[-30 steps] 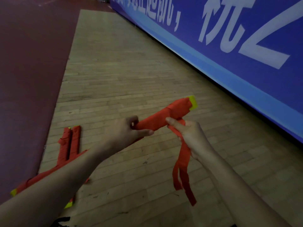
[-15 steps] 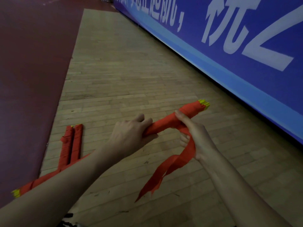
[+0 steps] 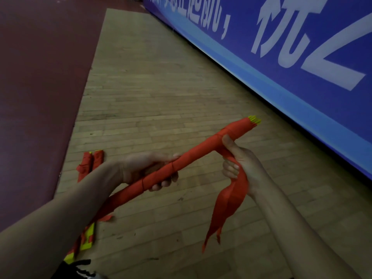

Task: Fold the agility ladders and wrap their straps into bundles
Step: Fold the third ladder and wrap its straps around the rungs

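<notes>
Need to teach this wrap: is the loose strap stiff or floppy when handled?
Probably floppy: the strap droops limply from the right hand, its ends dangling. Likely light, being thin cloth. The bundle looks stiffer, jutting straight beyond the left hand.

Readable text appears only on the blue banner (image 3: 281,81), which runs along the wall beyond and to the right of your right hand (image 3: 241,164).

(a) Small row of white Chinese characters (image 3: 203,15), far above and ahead of both hands. The picture's upper edge cuts off their tops. The last two look like "起航", and a white comma (image 3: 223,34) follows them. The characters before these cannot be made out.

(b) Large white character (image 3: 281,31), well above your right hand. Its top is also cut off, and the visible lower part is consistent with "杭".

(c) Large white angular stroke (image 3: 338,63), to the right of (b). It resembles a "Z" and runs out of view, so you cannot identify it.
</notes>
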